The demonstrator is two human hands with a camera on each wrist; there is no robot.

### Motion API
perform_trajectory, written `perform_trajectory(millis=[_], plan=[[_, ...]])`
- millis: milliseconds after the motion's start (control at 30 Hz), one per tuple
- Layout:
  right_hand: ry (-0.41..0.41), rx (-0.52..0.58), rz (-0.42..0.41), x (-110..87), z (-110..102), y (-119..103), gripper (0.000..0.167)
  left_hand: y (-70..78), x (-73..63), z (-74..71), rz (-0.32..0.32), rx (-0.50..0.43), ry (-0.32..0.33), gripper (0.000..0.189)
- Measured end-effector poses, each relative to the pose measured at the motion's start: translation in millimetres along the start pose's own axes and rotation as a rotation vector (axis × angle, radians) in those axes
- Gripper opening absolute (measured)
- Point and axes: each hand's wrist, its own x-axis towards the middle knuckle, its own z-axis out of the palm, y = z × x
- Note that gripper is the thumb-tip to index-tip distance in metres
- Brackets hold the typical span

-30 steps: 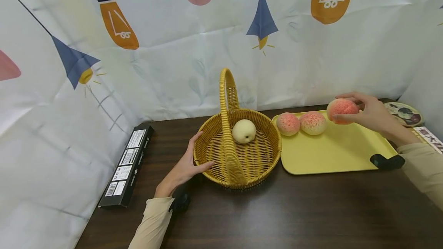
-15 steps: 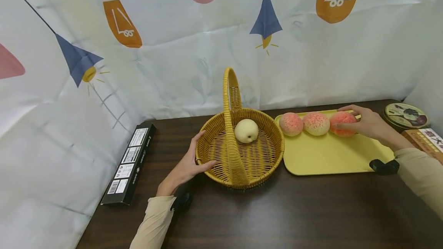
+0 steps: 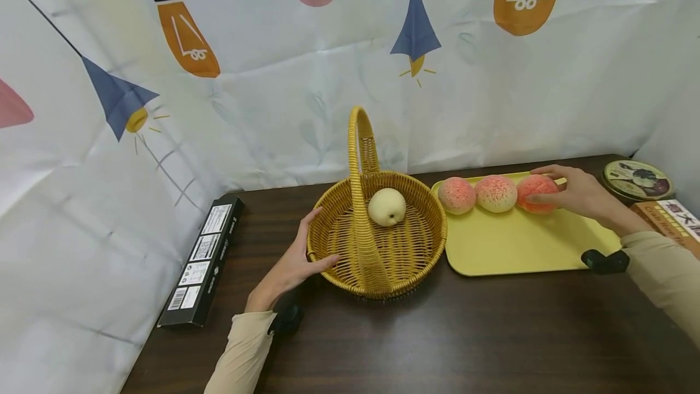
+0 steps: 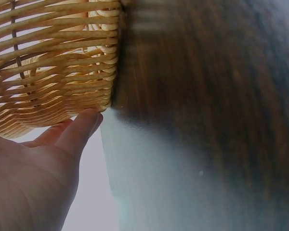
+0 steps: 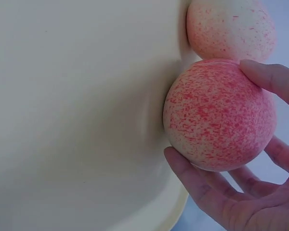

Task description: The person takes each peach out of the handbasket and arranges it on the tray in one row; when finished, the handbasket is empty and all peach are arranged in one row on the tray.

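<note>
My left hand (image 3: 294, 259) holds the left side of a yellow wicker basket (image 3: 432, 248), thumb at the rim; the left wrist view shows its fingertips against the woven wall (image 4: 62, 72). A pale round pear (image 3: 387, 207) lies inside, beside the tall handle. On the yellow tray (image 3: 530, 248), my right hand (image 3: 582, 193) grips a pink-red peach (image 3: 536, 193), thumb and fingers on opposite sides. Right beside that peach sits a speckled, paler peach (image 3: 496, 193), then another pink peach (image 3: 457, 195), in a row along the tray's back edge.
A long black box (image 3: 202, 260) with white labels lies on the dark table (image 3: 437, 345) at the left. Behind the tray's right end stand a round tin (image 3: 637, 180) and an orange-brown box (image 3: 669, 224). A printed curtain (image 3: 273, 126) hangs behind the table.
My right hand has lowered the peach onto the tray, at the right end of the row. My left hand keeps its hold on the basket.
</note>
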Motion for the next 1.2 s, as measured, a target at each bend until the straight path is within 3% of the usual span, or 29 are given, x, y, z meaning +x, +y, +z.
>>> perform_trajectory(millis=[367,567,700,867,1033,1200], plan=[[0.013,-0.012,-0.014,1.8,-1,-4,0.070,-1.0,0.0,0.0,0.004,0.019,0.014,0.103],[0.080,-0.045,-0.139,2.9,-3,-20,0.059,-1.0,0.0,0.1,0.008,0.017,0.014,0.103],[0.142,-0.030,-0.244,3.7,0,-55,0.056,-0.2,0.2,0.5,0.004,0.000,0.001,0.103],[0.165,0.051,-0.432,5.9,21,-119,0.048,1.4,0.8,-0.6,0.003,-0.001,-0.006,0.102],[0.096,0.091,-0.596,5.1,57,-180,0.044,2.3,-0.2,0.6,0.001,-0.003,-0.014,0.103],[-0.014,0.081,-0.693,15.2,93,-208,0.042,2.3,0.1,1.9,0.015,-0.017,-0.015,0.102]])
